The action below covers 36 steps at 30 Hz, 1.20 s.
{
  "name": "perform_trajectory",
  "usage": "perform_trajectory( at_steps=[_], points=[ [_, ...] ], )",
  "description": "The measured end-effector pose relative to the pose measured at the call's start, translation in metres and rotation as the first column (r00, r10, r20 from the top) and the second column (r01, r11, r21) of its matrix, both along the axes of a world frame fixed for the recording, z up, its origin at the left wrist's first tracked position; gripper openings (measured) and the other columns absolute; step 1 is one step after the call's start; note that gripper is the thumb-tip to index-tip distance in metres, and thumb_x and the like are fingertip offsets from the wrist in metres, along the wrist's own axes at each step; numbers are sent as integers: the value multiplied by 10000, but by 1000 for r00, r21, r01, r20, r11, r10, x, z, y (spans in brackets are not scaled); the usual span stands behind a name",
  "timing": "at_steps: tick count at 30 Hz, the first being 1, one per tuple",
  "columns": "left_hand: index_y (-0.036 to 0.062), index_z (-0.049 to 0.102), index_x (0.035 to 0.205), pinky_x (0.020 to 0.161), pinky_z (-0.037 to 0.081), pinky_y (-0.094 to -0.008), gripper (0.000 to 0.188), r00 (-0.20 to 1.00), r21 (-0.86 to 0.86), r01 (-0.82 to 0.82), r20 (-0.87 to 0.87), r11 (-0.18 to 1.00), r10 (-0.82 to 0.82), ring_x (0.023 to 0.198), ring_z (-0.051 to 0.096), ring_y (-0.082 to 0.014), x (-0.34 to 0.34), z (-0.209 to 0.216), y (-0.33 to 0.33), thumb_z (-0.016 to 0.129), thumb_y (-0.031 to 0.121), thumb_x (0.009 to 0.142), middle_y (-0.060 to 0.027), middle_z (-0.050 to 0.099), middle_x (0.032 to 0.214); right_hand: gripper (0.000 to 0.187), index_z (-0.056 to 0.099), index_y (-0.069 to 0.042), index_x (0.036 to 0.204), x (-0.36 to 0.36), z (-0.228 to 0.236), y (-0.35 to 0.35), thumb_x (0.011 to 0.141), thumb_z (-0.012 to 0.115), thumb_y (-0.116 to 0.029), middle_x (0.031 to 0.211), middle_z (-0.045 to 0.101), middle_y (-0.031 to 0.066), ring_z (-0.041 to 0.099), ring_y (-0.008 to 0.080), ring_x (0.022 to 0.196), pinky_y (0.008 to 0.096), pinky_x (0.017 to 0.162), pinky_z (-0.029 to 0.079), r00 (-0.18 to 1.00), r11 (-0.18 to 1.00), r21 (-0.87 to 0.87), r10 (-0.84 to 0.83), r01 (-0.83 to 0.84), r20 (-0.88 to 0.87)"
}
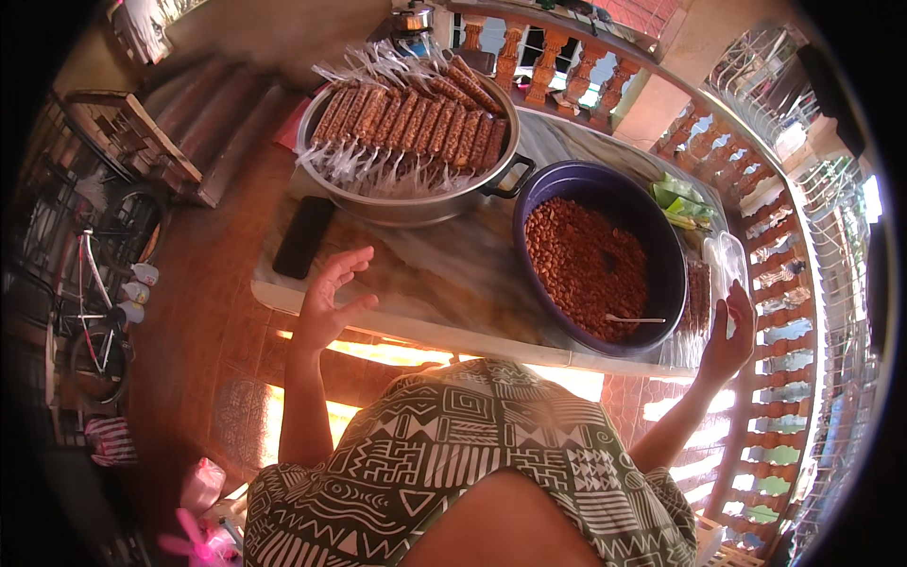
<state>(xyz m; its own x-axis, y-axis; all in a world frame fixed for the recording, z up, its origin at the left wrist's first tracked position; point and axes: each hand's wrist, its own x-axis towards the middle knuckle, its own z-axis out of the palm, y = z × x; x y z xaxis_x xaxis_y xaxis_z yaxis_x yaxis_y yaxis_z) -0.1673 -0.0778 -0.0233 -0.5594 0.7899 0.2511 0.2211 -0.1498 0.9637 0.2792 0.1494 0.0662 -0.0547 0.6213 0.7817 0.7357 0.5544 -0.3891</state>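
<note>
My left hand point(329, 300) is raised at the table's near edge, its fingers apart and nothing in them. Close to it lies a black phone point(303, 237). At the right, my right hand point(729, 342) is lifted with its fingers stretched and thumb apart, beside a clear plastic container point(727, 262) and some filled plastic packs point(697, 295). Between my hands stands a purple basin point(674, 236) partly filled with reddish-brown peanuts point(576, 260). A white spoon handle point(637, 319) sticks out of them. Farther left, a wide metal pot point(406, 210) holds rows of narrow peanut-filled plastic bags point(406, 123).
The marble-patterned table point(425, 274) bears all of this. A green and yellow packet point(682, 200) lies behind the basin. An orange-brown balustrade point(775, 312) curves round the right and back. Stairs point(213, 118) and a bicycle point(93, 293) stand at the left.
</note>
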Motion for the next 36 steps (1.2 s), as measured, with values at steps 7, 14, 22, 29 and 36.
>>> perform_trajectory(
  at_steps=[7, 14, 22, 29, 36],
  points=[
    [2, 670, 956, 675, 501, -231, 170, 891, -84, 390, 287, 917, -352, 675, 605, -90, 51, -37, 14, 617, 163, 962, -29, 641, 747, 251, 669, -71, 1158, 33, 2, -15, 970, 552, -189, 843, 705, 42, 638, 131, 789, 315, 824, 483, 983, 966, -248, -113, 74, -146],
    [15, 690, 974, 727, 493, -276, 139, 949, -63, 51, -308, 997, -68, 759, 639, -162, -6, 29, 59, 650, 136, 919, -66, 656, 811, 243, 692, -44, 1087, 75, -25, -42, 975, 526, -181, 1053, 714, 81, 664, 154, 794, 310, 757, 515, 972, 914, -372, -212, 160, -102],
    [74, 684, 1156, 934, 487, -408, 569, 569, -913, -376, -364, 160, -737, 1115, 618, -318, -122, 44, 178, 669, 501, 781, -163, 635, 1237, 226, 708, -66, 1094, 119, -28, -18, 981, 533, -154, 855, 699, 51, 637, 125, 728, 282, 697, 507, 992, 956, -263, -127, 127, 16],
    [73, 655, 1221, 894, 490, -417, 578, 587, -970, -241, -151, 6, -795, 1095, 624, -304, -111, 0, 220, 685, 444, 778, -135, 635, 1260, 173, 703, -35, 934, 122, -35, -18, 922, 550, -117, 1024, 709, 106, 667, 209, 905, 333, 811, 505, 988, 880, -451, -156, 148, 19],
    [66, 682, 1163, 876, 481, -407, 456, 541, -999, -7, -36, 38, -840, 1024, 643, -288, -133, -18, 222, 694, 317, 783, -122, 672, 1192, 160, 686, -9, 865, 136, -44, -12, 903, 537, -55, 1034, 710, 113, 657, 229, 941, 339, 830, 511, 995, 871, -483, -94, 91, 18]
  ],
)
